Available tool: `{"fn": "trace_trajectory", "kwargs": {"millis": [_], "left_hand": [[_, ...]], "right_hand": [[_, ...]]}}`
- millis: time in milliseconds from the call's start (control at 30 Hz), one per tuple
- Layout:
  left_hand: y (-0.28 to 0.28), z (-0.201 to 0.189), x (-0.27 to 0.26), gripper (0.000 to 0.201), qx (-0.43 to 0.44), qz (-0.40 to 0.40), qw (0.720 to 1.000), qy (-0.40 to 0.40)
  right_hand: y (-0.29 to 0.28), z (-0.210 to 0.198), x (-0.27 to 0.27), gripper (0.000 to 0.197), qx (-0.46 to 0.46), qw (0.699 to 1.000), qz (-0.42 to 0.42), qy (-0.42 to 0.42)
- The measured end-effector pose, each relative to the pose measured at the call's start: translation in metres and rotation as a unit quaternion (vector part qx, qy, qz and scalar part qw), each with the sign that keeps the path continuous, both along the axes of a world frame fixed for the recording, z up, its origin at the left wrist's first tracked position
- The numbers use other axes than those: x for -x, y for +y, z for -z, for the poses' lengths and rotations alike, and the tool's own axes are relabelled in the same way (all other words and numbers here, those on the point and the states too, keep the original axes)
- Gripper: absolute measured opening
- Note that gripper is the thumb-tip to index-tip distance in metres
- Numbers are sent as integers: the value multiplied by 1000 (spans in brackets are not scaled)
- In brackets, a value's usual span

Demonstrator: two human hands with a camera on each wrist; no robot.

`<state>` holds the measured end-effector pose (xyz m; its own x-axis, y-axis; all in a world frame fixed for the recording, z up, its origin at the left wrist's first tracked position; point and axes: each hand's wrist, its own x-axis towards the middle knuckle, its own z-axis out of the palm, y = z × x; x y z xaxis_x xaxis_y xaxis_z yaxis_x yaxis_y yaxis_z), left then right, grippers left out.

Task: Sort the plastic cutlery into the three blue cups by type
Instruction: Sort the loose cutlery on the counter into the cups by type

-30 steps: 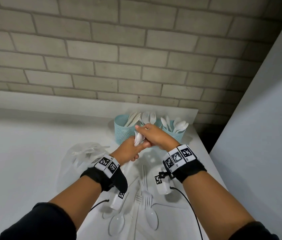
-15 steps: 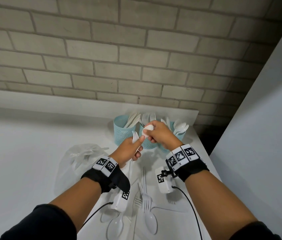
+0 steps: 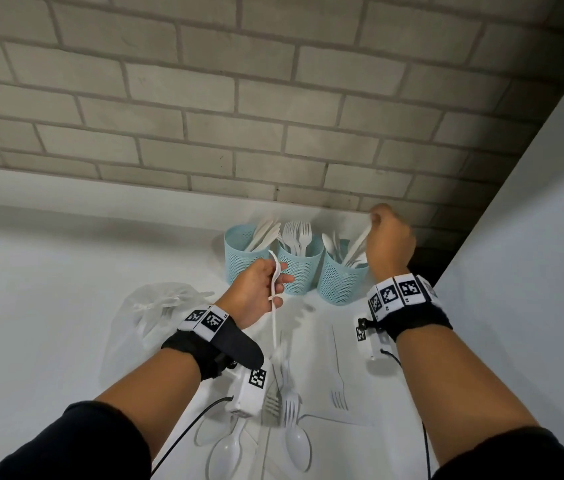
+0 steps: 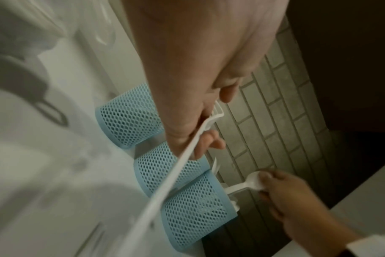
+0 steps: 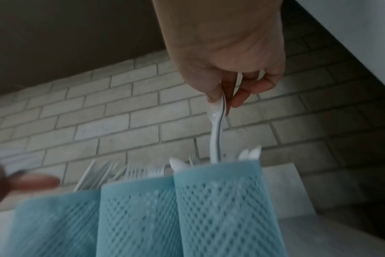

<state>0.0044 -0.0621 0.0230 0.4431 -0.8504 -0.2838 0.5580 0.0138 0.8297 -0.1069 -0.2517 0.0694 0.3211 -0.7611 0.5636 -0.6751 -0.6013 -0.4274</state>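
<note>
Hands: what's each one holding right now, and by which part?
Right hand pinches a spoon by its bowl, handle down in the right cup. Left hand grips a fork near its head.

Three blue mesh cups (image 3: 299, 268) stand in a row: knives (image 3: 262, 233) left, forks (image 3: 296, 233) middle, spoons (image 3: 334, 244) right. A held white spoon (image 5: 217, 132) enters the right cup; a held white fork (image 3: 275, 285) hangs before the middle cup.

Both bare forearms are reaching forward, dark sleeves pushed up and black wrist bands carrying checkered markers. The left hand (image 3: 256, 289) is curling its fingers around a white plastic fork (image 3: 274, 299). The raised right hand (image 3: 389, 242) is pinching a white plastic spoon (image 5: 217, 132) by its bowl.
</note>
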Motion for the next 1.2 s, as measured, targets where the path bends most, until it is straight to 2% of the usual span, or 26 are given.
{"fn": "trace_trajectory", "kwargs": {"millis": [100,167,233,300,333,400,467,500,567,633,700,733,867,933,967,1033,1100,1133,1200], "left_hand": [[-1,2,2,21,-3,-1,999,-34],[0,3,3,18,-9,1,997,-80],[-1,4,5,25,-11,-7,994,-112],[-3,4,7,32,-10,-35,991,-125],[-4,4,8,35,-6,-53,990,-127],[-6,3,10,41,4,-85,989,-122],[-7,1,12,46,15,-100,988,-113],[-8,1,12,45,21,-104,988,-108],[-6,-1,13,39,30,-105,988,-110],[-3,0,11,27,24,-94,987,-124],[2,5,9,17,0,-77,988,-136],[5,7,7,15,-14,-76,987,-139],[16,15,0,12,-105,-63,976,-178],[21,14,-1,9,-161,-8,952,-259],[24,13,-1,8,-181,20,934,-306],[31,11,0,10,-209,62,888,-404],[38,11,3,19,-239,96,839,-479],[42,9,4,23,-258,116,816,-504],[50,5,11,32,-306,176,755,-553]], "right_hand": [[-1,26,-1,29,-50,992,-2,112],[3,28,-4,32,-67,986,1,150],[15,20,-8,37,-22,995,-31,93],[33,7,-14,38,-24,987,-157,0],[42,1,-18,38,-86,967,-240,-23],[57,-8,-25,40,-229,907,-352,42],[61,-8,-33,38,-277,865,-400,123],[61,-6,-37,32,-283,857,-413,122],[61,-5,-42,21,-280,872,-399,52],[56,-8,-45,21,-257,908,-325,-70],[47,-17,-44,20,-213,925,-249,-194],[42,-22,-42,20,-185,930,-218,-231],[33,-28,-39,23,-98,940,-174,-278],[33,-18,-40,24,-78,953,-165,-242],[33,-9,-42,25,-82,963,-167,-197],[31,11,-47,28,-120,973,-188,-56],[36,24,-46,32,-148,963,-213,79],[39,25,-44,35,-148,958,-220,106],[49,22,-39,41,-132,964,-217,73]]}}
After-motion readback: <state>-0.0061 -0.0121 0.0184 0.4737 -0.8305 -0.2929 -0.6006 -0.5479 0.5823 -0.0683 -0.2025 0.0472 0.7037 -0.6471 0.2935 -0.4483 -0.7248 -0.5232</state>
